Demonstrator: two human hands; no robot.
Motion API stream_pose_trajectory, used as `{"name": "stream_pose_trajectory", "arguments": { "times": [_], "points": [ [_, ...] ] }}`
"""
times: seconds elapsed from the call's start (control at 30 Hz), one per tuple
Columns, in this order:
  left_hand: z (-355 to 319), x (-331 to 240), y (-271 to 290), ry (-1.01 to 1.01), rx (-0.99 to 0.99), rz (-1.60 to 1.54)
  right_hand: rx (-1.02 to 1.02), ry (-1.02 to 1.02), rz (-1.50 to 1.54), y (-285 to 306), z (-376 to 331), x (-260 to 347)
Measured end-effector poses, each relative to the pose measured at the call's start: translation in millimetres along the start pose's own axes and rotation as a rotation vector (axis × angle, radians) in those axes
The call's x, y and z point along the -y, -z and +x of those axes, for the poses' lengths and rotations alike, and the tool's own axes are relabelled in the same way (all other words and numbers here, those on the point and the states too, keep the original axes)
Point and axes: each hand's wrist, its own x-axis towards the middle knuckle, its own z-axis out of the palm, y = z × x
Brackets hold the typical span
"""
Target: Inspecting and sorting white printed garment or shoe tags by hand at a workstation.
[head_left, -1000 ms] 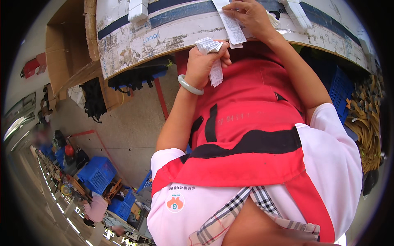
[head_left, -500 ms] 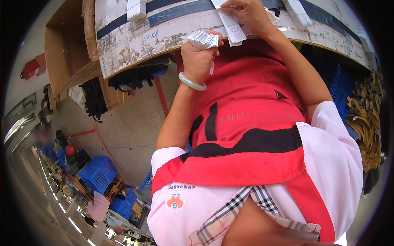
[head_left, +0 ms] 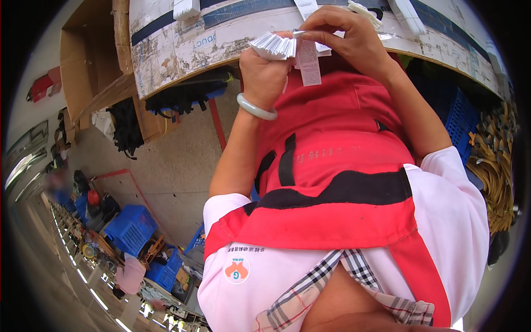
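My left hand (head_left: 261, 82), with a pale bangle (head_left: 257, 107) at its wrist, is closed round a fanned bunch of folded white labels (head_left: 271, 46). Close beside it, my right hand (head_left: 354, 40) pinches one printed white label (head_left: 309, 65) at its folded upper end. That label hangs down over the table edge, in front of my red apron (head_left: 343, 122). Just beyond the fingers, more printed label strips (head_left: 307, 8) lie on the worn white tabletop (head_left: 166, 61), partly hidden by my right hand.
Stacks of white labels (head_left: 186, 9) lie at the table's left and right. A crumpled white item (head_left: 365, 15) sits beyond my right hand. An open cardboard box (head_left: 91, 61) stands at the left. Blue crates (head_left: 460, 123) and brown strips (head_left: 492, 166) are at the right. Another person (head_left: 131, 275) is far lower left.
My right hand has come nearer and brought a printed label up beside the bunch. The label now hangs between my hands. My left hand still grips the bunch, shifted slightly.
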Motion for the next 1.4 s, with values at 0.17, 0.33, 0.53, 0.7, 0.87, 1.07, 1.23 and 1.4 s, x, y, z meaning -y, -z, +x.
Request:
{"name": "stream_pose_trajectory", "arguments": {
  "times": [0.17,0.33,0.53,0.7,0.87,1.07,1.23,1.4],
  "points": [
    [-1.2,10.1,0.8,-0.11,-0.048,0.107,0.02,-0.069,0.134,-4.3,-1.3,-3.0],
    [-3.8,7.5,1.4,-0.108,-0.018,0.066,0.033,-0.104,0.178,-6.9,-5.7,-2.0],
    [-6.5,10.4,1.2,-0.053,-0.031,0.0,0.072,-0.242,0.184,-3.3,-9.1,1.3],
    [-4.0,9.1,-0.2,-0.065,0.002,0.043,0.048,-0.021,-0.028,-3.4,-6.5,-0.3],
    [-5.2,5.7,6.0,0.338,0.068,-0.347,0.426,-0.424,0.612,10.6,-5.3,23.1],
    [-6.4,9.6,-3.9,0.499,0.174,-0.67,0.11,-0.288,0.385,-14.5,-8.0,7.9],
    [-7.9,17.7,2.7,0.433,0.254,-0.51,0.048,-0.202,0.384,-18.4,-10.3,-8.3],
    [-6.9,15.9,-0.1,0.491,0.198,-0.486,-0.231,-0.068,-0.32,4.9,23.6,-42.1]
  ]
}}
